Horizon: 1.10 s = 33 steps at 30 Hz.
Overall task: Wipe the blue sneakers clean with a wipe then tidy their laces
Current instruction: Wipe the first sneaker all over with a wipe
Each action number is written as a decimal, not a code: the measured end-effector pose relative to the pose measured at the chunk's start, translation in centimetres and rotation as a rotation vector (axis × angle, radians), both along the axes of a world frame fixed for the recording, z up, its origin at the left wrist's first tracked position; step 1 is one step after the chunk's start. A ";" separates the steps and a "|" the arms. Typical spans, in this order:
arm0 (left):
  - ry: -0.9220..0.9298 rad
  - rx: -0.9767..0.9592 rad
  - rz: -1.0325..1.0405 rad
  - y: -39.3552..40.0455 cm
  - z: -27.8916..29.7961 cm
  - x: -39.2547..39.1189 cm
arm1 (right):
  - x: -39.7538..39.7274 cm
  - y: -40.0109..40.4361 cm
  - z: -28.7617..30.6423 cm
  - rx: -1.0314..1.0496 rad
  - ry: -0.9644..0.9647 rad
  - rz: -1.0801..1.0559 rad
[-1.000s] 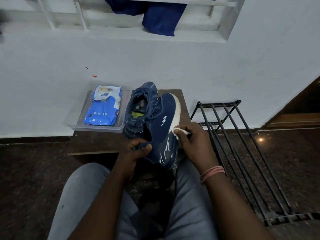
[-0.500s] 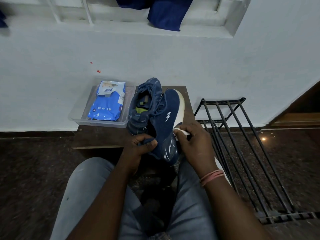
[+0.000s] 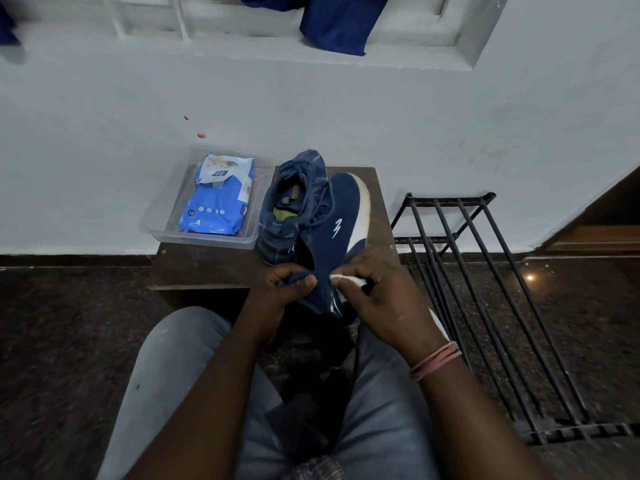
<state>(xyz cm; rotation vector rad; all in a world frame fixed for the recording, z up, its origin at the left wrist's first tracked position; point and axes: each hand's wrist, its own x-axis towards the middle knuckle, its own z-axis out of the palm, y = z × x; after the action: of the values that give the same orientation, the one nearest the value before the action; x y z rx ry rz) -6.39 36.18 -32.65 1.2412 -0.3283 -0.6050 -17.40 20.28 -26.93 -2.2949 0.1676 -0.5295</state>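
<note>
White wall behind low bench (image 3: pixel 207 268). Left hand (image 3: pixel 282 292) grip pinches sneaker (image 3: pixel 332 237) collar. Right hand (image 3: pixel 384 292) fingers closed on white wipe (image 3: pixel 348 280), pressed against sneaker side.

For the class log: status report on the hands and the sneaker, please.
Left hand grips held sneaker at heel. Right hand presses wipe on its side. Second sneaker waits on stool. Nothing obstructing.

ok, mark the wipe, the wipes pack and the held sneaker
wipe (image 3: pixel 348 279), head view, white wad by the right fingers
wipes pack (image 3: pixel 214 206), head view, blue front
held sneaker (image 3: pixel 337 216), head view, blue side panel
</note>
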 end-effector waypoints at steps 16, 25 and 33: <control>-0.023 0.022 -0.003 -0.2 -0.1 -0.1 | 0.5 -1.8 -0.5 0.027 -0.011 -0.228; -0.038 0.022 0.063 -0.6 0.7 -0.7 | 0.1 -1.9 0.2 0.010 0.052 -0.155; 0.019 -0.011 0.112 -1.6 1.8 -1.1 | -1.6 -2.5 0.8 0.207 0.067 -0.039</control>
<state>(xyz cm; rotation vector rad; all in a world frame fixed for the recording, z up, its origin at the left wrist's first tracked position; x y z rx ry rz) -7.54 34.62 -30.86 1.2342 -0.2441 -0.5180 -18.97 17.82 -26.09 -2.1117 0.2870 -0.4335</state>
